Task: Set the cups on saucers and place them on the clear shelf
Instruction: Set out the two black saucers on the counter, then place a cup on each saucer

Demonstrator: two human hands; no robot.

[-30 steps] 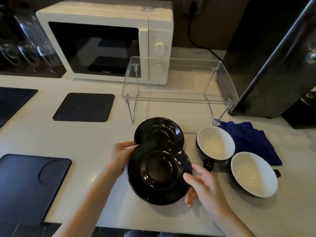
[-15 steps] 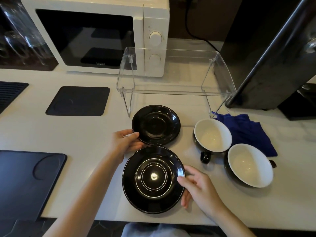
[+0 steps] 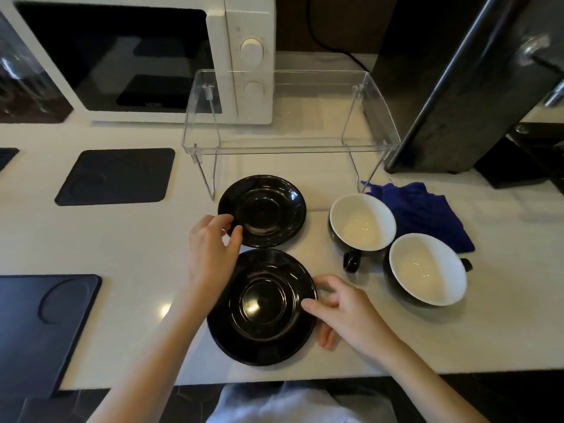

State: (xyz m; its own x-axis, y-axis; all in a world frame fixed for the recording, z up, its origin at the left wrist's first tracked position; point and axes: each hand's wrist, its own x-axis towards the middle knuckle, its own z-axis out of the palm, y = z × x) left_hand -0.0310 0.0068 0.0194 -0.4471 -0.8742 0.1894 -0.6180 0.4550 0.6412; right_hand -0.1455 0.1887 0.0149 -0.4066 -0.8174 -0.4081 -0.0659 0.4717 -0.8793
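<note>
A: Which step is this?

B: Laying out the 2 black saucers. The near saucer (image 3: 262,306) lies flat at the counter's (image 3: 146,239) front edge; the far saucer (image 3: 262,210) lies just behind it, rims almost touching. Neither carries a cup yet.

A: And the hands?

B: The left hand (image 3: 212,248) curls loosely at the far saucer's left rim, thumb and fingers touching the edge, not lifting it. The right hand (image 3: 345,311) rests its fingertips on the near saucer's right rim, fingers spread, gripping nothing.

A: Where are the cups?

B: To the right. The nearer-to-shelf cup (image 3: 361,222) and the outer cup (image 3: 427,268) stand side by side, touching or nearly so, partly on a blue cloth (image 3: 427,209). The clear shelf (image 3: 290,141) stands empty behind the saucers, in front of the microwave (image 3: 238,56).

A: Next move?

B: Probably the right hand reaches for a cup handle and centres the cup in a saucer's well.

A: What differs from 1 second ago?

B: Then the near saucer was tilted up in both hands, overlapping the far one. Now it lies flat, and the saucers sit apart.
</note>
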